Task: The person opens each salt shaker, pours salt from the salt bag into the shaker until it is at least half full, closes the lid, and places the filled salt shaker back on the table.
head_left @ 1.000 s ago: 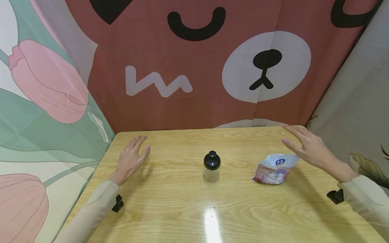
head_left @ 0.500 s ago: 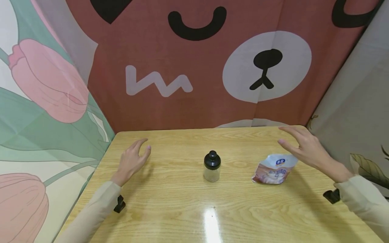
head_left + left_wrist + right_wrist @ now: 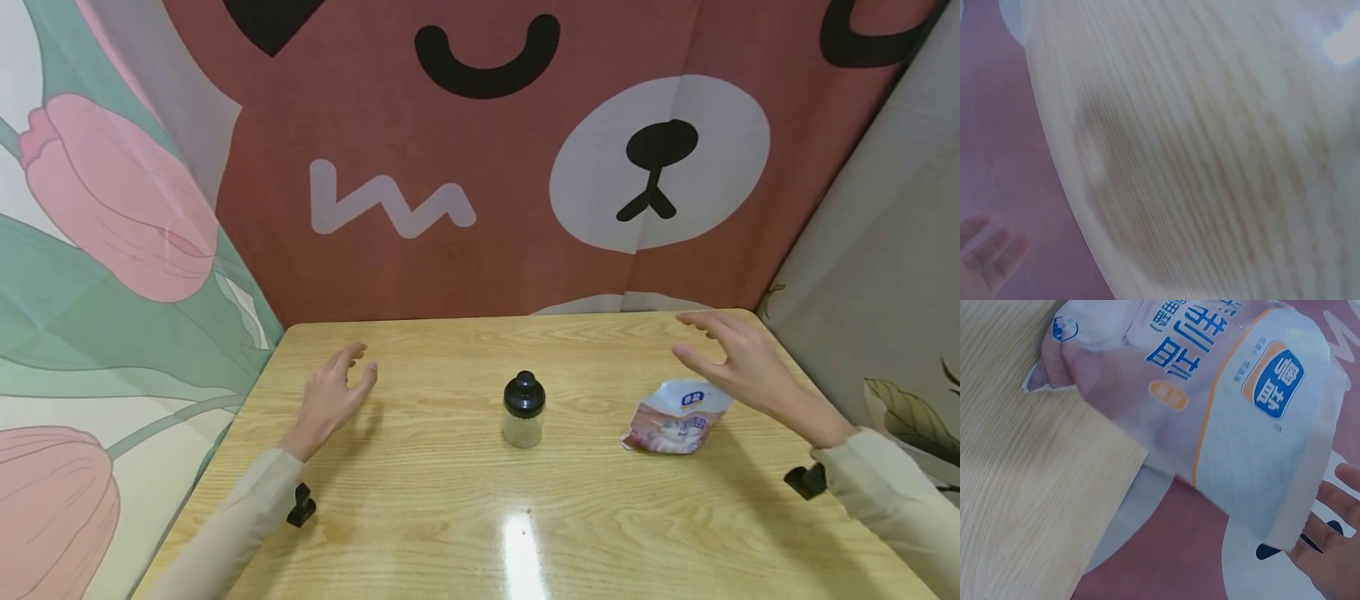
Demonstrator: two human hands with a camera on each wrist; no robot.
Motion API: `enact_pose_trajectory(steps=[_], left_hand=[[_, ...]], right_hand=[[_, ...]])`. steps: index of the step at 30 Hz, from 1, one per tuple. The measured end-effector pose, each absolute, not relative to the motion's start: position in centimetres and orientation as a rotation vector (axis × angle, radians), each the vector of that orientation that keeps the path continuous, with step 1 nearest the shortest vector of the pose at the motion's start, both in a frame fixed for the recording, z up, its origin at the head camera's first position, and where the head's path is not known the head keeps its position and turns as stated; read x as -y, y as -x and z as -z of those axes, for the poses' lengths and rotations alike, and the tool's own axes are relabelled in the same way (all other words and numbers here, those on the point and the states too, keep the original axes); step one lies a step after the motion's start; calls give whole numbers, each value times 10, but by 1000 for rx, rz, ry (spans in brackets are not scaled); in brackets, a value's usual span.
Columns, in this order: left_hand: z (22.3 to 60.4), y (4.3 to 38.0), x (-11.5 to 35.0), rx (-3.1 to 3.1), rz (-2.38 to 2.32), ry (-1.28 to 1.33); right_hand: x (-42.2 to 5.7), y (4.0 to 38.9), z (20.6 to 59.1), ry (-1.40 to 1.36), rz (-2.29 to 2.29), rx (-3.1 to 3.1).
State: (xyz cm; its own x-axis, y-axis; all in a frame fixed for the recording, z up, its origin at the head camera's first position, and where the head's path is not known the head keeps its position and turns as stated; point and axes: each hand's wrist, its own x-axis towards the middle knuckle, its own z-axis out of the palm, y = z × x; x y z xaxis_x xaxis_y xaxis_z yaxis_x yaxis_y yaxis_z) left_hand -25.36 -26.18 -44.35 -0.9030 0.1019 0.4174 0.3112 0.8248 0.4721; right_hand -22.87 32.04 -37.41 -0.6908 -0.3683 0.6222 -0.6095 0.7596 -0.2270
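Observation:
A bag of salt [image 3: 677, 418], pale blue at the top and pinkish brown below, stands on the table at the right in the head view. My right hand [image 3: 753, 364] hovers just behind its top edge, fingers loosely bent, holding nothing. In the right wrist view, the salt bag [image 3: 1210, 406] fills the upper part, with the right hand [image 3: 1329, 550] beside its crimped top. A small clear jar [image 3: 522, 429] with a black knobbed lid [image 3: 524, 395] stands upright mid-table. My left hand [image 3: 330, 400] hangs over the table's left side with relaxed fingers, also holding nothing.
The wood-grain table [image 3: 420, 517] ends at a reddish-brown cloth [image 3: 390, 275] with a bear print. A flowered cloth [image 3: 127, 350] hangs along the left and a grey one [image 3: 870, 250] along the right.
My right hand has moved left and slightly down toward the salt bag. My left hand has drifted slightly right, its fingers bending a little more. The jar and bag have not moved.

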Motion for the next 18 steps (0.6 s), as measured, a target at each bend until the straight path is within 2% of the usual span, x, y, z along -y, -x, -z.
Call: enact_pose_trajectory(steps=[18], left_hand=[[448, 253, 254, 2638, 826, 301]], right_hand=[[-306, 230, 376, -776, -570, 2394]])
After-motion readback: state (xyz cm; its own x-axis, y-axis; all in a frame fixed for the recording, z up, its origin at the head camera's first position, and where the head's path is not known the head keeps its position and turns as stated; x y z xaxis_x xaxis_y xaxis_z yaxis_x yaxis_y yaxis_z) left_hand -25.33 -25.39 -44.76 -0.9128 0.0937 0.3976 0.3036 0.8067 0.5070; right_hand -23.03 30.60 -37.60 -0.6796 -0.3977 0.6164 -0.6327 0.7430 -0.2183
